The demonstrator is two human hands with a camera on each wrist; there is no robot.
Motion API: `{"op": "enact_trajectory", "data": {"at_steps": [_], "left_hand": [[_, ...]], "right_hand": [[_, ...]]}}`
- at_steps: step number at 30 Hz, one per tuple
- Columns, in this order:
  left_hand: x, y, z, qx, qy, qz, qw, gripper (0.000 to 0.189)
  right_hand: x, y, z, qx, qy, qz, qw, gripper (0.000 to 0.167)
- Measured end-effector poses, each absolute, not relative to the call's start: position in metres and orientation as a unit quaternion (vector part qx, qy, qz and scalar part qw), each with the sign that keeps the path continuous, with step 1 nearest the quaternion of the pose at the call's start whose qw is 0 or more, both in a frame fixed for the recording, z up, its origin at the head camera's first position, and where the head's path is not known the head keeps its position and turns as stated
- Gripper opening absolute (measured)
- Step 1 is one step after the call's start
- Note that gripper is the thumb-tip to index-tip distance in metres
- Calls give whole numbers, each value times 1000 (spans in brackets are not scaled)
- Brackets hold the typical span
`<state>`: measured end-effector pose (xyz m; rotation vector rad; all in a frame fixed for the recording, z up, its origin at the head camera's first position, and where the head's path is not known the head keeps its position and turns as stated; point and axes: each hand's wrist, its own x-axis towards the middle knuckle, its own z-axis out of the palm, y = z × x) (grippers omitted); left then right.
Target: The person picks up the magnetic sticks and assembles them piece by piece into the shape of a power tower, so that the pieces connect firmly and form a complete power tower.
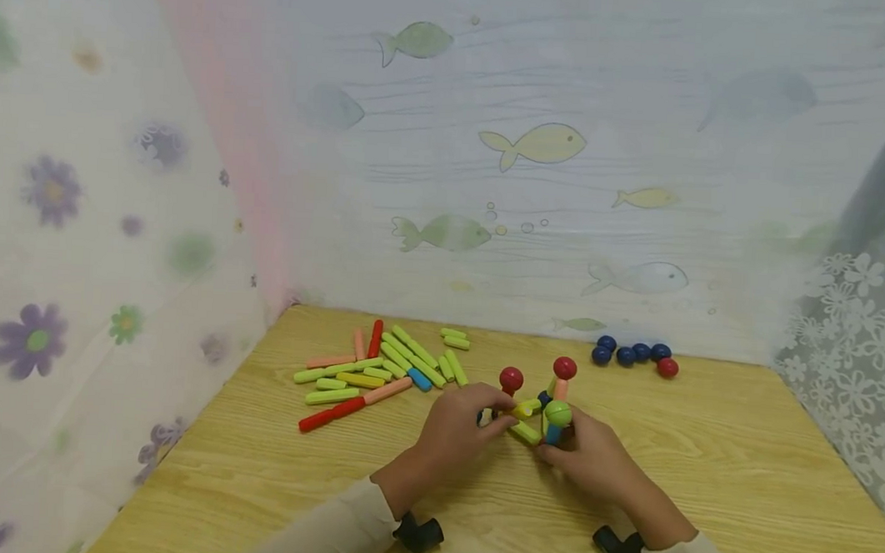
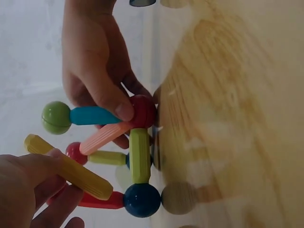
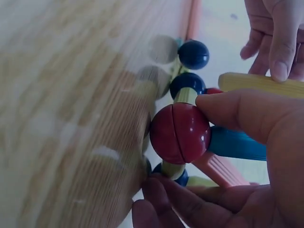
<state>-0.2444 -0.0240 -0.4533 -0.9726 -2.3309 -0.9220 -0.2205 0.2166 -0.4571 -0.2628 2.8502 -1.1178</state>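
Note:
My left hand (image 1: pixel 457 423) pinches a yellow stick (image 2: pixel 83 178) between thumb and fingers, tilted above a small frame of sticks and balls. With thumb and fingers, my right hand (image 1: pixel 602 456) grips the red ball (image 3: pixel 178 133) at a low corner of that frame. From this ball a blue stick (image 2: pixel 95 115) stands up, topped by a green ball (image 2: pixel 56 118). A lime stick (image 2: pixel 139 156) joins it to a dark blue ball (image 2: pixel 142 200) bearing a red stick (image 2: pixel 105 202). Red balls (image 1: pixel 511 379) cap other uprights. Fingers hide parts of the frame.
Loose lime, yellow, red, peach and blue sticks (image 1: pixel 357 396) lie on the left of the wooden table (image 1: pixel 740 476). Several dark blue balls (image 1: pixel 626 355) and a red ball (image 1: pixel 667 368) sit at the back right. Patterned cloth (image 1: pixel 427 292) hangs behind.

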Motion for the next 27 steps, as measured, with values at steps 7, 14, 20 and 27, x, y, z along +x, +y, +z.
{"op": "enact_trajectory", "data": {"at_steps": [7, 14, 20, 27], "left_hand": [[-242, -11, -459, -353, -855, -275, 262, 17], [-240, -1, -463, -347, -862, -238, 282, 16], [-237, 4, -460, -331, -873, -208, 292, 15], [-238, 8, -460, -317, -877, -222, 285, 14]], "right_hand": [[-222, 222, -458, -98, 924, -368, 40, 47], [-222, 222, -457, -103, 920, -375, 43, 43], [-220, 220, -454, -101, 920, -375, 45, 41], [-218, 217, -455, -96, 921, -376, 42, 32]]}}
